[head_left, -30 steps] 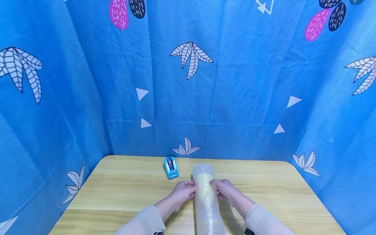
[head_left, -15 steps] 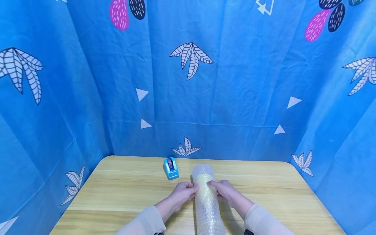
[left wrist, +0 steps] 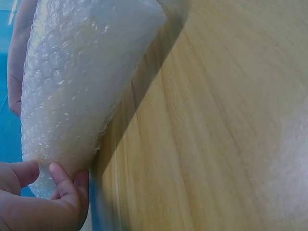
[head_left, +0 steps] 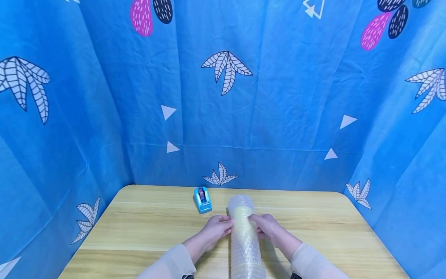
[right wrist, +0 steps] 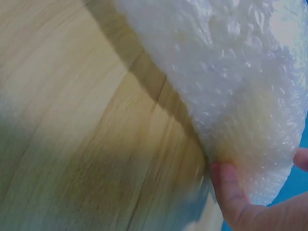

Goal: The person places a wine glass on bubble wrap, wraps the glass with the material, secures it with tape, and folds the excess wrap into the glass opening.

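Observation:
A long roll of clear bubble wrap lies lengthwise on the table, its near end cut off by the bottom of the head view. Something yellowish shows through the wrap near the far end. My left hand grips the roll's left side, thumb and fingers against the plastic. On the opposite side, my right hand holds it with the thumb on top and the other fingers low at the side. The left wrist view shows the left fingertips at the bubble wrap's edge. Right fingers touch the wrap in the right wrist view.
A blue tape dispenser stands beyond my left hand, near the back of the wooden table. Blue patterned curtains enclose the table at the back and both sides.
The right thumb slid slightly left over the roll, then back right. The left thumb has eased a little to the left. The tape dispenser stays where it was.

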`<state>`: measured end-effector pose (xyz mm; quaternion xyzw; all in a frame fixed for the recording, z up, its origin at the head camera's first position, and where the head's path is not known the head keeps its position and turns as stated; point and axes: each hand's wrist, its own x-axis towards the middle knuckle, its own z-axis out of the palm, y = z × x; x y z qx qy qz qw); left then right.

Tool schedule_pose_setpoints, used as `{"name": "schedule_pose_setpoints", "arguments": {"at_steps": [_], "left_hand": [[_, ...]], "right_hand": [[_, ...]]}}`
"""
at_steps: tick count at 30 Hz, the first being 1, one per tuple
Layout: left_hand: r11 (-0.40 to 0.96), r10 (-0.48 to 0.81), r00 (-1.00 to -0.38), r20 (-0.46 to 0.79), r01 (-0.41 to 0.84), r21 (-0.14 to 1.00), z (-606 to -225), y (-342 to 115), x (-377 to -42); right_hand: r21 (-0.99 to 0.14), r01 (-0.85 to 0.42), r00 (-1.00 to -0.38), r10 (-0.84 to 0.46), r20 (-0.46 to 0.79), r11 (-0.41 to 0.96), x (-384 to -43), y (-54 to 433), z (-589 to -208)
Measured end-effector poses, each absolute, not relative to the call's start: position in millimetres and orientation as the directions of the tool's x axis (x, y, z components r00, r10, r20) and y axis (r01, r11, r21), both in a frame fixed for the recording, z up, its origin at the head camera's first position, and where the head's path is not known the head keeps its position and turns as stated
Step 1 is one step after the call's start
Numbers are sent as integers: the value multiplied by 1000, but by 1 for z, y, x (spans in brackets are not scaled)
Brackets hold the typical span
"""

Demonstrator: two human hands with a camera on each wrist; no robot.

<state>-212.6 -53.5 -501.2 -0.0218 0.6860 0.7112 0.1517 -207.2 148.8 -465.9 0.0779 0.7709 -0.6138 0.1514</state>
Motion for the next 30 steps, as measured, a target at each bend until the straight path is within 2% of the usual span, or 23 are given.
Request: {"name": "schedule_pose_setpoints", "arguments": {"at_steps": [8,22,30], "left_hand": [[-25,182,-954,-237,-245,969,-501,-52,-212],[32,184,-955,-234,-232,972,-503,-52,-213],[-16,198,-954,-224,-232,973,-503,-51,-213]], "right_hand": [[-929,292,-942,-102,-321,228,-206,150,-464],[-919,273,-941,-121,-317,283,-205,146,-464],[-925,268,-942,-126,-310,268,-207,149,-467]]}}
